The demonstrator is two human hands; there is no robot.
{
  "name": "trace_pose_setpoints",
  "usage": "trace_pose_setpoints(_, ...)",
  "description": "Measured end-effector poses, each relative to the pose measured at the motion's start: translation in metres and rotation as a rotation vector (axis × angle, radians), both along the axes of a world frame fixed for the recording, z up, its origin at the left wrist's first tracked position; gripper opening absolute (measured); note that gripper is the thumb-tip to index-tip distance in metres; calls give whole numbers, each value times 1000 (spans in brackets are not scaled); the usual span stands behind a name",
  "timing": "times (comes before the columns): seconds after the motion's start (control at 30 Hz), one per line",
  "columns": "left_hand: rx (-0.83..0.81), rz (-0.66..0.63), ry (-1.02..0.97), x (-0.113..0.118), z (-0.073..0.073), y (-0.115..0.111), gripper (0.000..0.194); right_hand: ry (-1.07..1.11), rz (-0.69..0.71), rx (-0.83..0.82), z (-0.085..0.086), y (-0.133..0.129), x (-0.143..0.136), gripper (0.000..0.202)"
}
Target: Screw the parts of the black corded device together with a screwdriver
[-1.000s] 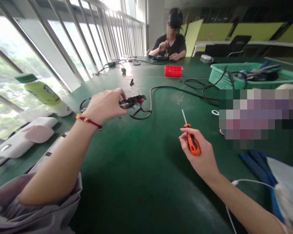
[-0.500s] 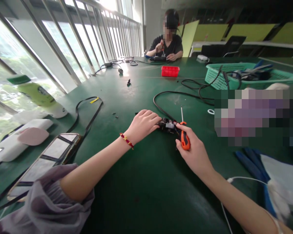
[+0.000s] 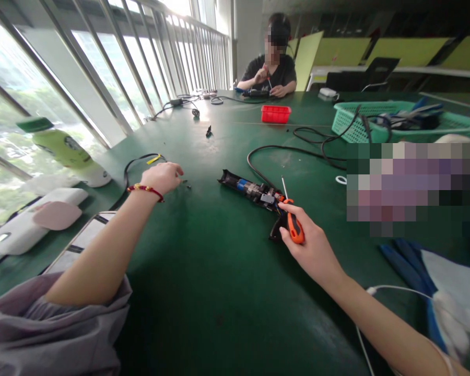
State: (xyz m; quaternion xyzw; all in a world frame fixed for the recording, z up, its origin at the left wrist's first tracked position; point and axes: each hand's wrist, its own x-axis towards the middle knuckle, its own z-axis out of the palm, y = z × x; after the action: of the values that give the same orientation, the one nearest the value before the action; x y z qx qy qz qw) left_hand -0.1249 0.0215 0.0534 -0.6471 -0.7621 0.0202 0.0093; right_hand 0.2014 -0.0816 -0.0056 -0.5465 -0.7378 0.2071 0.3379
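Observation:
In the head view, my right hand (image 3: 311, 232) is closed around the orange-and-black handle of a screwdriver (image 3: 295, 228), its shaft pointing away from me. Its fingertips are beside an opened corded device (image 3: 253, 192) with a black shell, a blue section and exposed inner parts and wires. My left hand (image 3: 162, 178) reaches over the table on the left, fingers apart and bent downward. Right by its fingertips lie two tiny dark pieces, like screws (image 3: 188, 187). No object shows in that hand; its thumb is partly hidden.
On the green table (image 3: 203, 292) stand a red bin (image 3: 276, 114) and a green basket (image 3: 344, 125) of tools. A bottle (image 3: 65, 151), white device (image 3: 19, 235) and phone (image 3: 76, 243) are left; blue-and-white gloves (image 3: 411, 266) right. Another person (image 3: 272, 78) works opposite.
My left hand has let go of the opened device and moved left to the tiny pieces. More of the device shows. My right hand keeps the screwdriver, whose shaft leans slightly more to the left.

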Motion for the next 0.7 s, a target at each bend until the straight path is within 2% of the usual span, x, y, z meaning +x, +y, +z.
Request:
trace_pose_setpoints(0.07, 4, -17, -93, -10, -4, 4, 31, -2, -5, -1, 0, 0, 0, 42)
trace_pose_setpoints(0.17, -28, -108, -205, -13, -10, 8, 36, 0, -3, 0, -1, 0, 1, 42)
trace_pose_setpoints(0.33, -38, -223, -150, -6, -13, 5, 18, -2, 5, 13, 0, 0, 1, 41)
trace_pose_setpoints(0.47, 4, -236, -62, 4, -8, -3, 16, 3, 5, 10, 1, 0, 0, 41)
trace_pose_setpoints(0.53, -16, -220, -24, 21, -7, -10, 14, 7, 5, 9, 0, 0, 0, 41)
trace_pose_setpoints(0.63, -46, -273, 2, 66, -12, -32, 13, 9, 8, 5, 0, 0, 0, 42)
trace_pose_setpoints(0.7, 19, -447, 30, 104, -20, -51, 17, 12, 15, 5, 0, 0, 0, 42)
